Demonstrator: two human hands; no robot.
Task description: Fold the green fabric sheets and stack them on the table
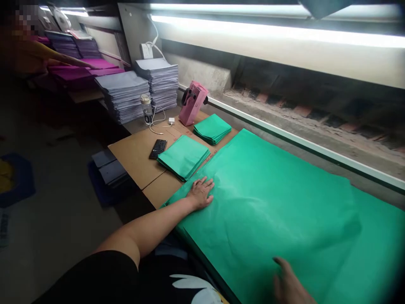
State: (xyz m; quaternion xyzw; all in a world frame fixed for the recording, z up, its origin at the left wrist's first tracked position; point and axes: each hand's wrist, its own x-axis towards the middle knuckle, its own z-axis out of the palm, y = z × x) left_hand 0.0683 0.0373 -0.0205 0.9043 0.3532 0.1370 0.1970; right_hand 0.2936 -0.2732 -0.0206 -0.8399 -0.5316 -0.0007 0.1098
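Observation:
A large green sheet (272, 198) covers the near right part of the table; its material looks like paper or thin cloth, I cannot tell which. My left hand (201, 194) lies on its left edge with the fingers spread and nothing held. Over the sheet's near side is my right hand (289, 280), blurred by motion and partly cut off by the frame's bottom edge. Its thumb stands out, but the other fingers are smeared. Beyond my left hand rests a folded green stack (184, 156), with a second green stack (212, 128) farther back.
A phone (157, 149) lies on brown cardboard (136, 154). Behind it are a white cable with a charger (171, 120), a bottle (146, 109), a pink box (193, 101) and grey stacks (126, 95). At far left, a person's arm (68, 58) reaches over magenta sheets (76, 72).

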